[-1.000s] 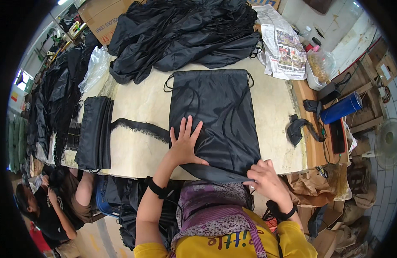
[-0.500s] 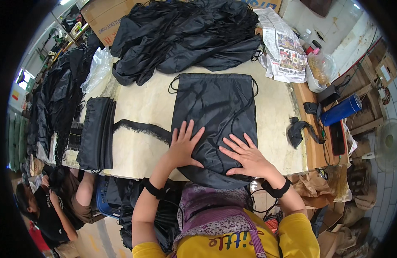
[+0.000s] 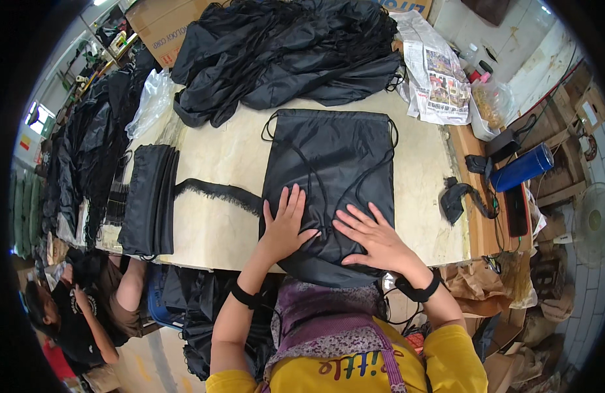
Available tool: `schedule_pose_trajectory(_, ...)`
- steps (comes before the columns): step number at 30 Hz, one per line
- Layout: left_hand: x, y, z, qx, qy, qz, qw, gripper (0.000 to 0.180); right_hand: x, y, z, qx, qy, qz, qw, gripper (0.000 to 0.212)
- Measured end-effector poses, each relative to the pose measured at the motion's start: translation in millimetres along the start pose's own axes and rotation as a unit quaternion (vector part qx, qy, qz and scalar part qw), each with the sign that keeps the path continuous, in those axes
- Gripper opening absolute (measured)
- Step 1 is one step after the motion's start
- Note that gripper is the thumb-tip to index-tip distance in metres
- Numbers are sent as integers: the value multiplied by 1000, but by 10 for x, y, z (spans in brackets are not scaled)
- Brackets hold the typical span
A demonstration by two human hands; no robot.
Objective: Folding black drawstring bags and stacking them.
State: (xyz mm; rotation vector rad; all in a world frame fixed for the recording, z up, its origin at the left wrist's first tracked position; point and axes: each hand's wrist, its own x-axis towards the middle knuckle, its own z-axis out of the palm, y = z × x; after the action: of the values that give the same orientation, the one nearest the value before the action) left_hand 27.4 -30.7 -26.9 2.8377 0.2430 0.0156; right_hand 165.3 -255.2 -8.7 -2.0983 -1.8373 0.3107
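Observation:
A black drawstring bag [image 3: 332, 154] lies flat on the pale tabletop in front of me, its gathered top edge away from me and its cords looped across the front. My left hand [image 3: 286, 226] rests on the bag's lower left part with the fingers stretched out. On the lower right part lies my right hand [image 3: 374, 239], palm down with fingers spread. The bag's near end bends over the table edge by my apron. A black frayed strip [image 3: 217, 191] runs left from under the bag to a stack of folded black bags [image 3: 148, 200].
A heap of black bags [image 3: 289, 56] covers the table's far side, with a clear plastic bag [image 3: 150, 101] and newspaper [image 3: 437, 82] beside it. A blue bottle [image 3: 522, 167] and a phone [image 3: 517, 211] lie at right. Another person [image 3: 86, 314] sits at lower left.
My left hand has shifted slightly right and its fingers have drawn closer together. The cords on the bag's left side lie differently. My right hand has barely moved.

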Motion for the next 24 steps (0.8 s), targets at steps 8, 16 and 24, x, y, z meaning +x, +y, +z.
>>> schedule_pose_trajectory(8,16,86,-142,-31,-48,24,998,92,-257,16,-82,-41,-64,51,996,88)
schedule_pose_trajectory(16,183,328,-369,-141,45,109,983,35,-284,15,-88,-25,-38,61,997,82)
schedule_pose_trajectory(24,347,107,-25,-39,-55,75,995,93,46,440,-249,67,184,154,969,56)
